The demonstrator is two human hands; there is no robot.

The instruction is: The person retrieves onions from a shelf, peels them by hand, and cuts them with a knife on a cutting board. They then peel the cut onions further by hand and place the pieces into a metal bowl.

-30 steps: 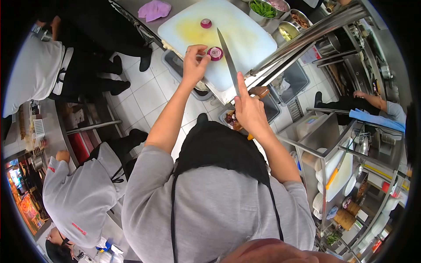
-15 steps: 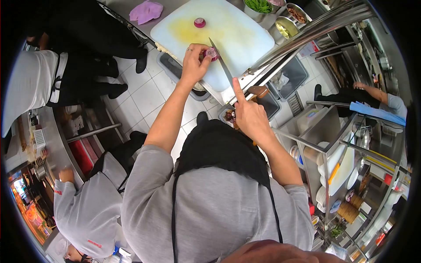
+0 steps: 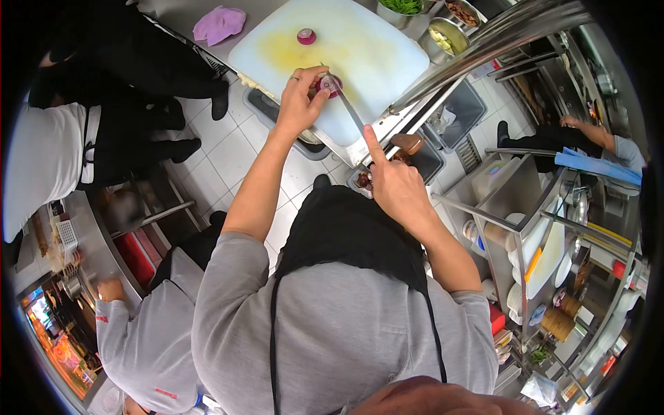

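My left hand (image 3: pixel 299 105) pinches a cut red onion (image 3: pixel 328 87) against the white cutting board (image 3: pixel 391 52), thumb and fingers at its sides. A knife (image 3: pixel 351 109) is in my right hand (image 3: pixel 399 190), whose index finger stretches forward along the blade's back. The blade overlaps the onion's cut face, close beside my left fingertips. Farther up the board lies another piece of red onion (image 3: pixel 306 36), cut face up. Yellow stains mark the board around it.
A purple cloth (image 3: pixel 220 25) lies left of the board. Metal containers with chopped greens (image 3: pixel 401 5) and pale pieces (image 3: pixel 443 39) stand at right, near a metal rail (image 3: pixel 494 38). Below are grey bins (image 3: pixel 465 111). Co-workers (image 3: pixel 149 332) stand at left; a shelf rack (image 3: pixel 515 235) is at right.
The knife blade has shifted left, from beside the onion to over its cut face. My left hand keeps its hold. The whole view has moved slightly.
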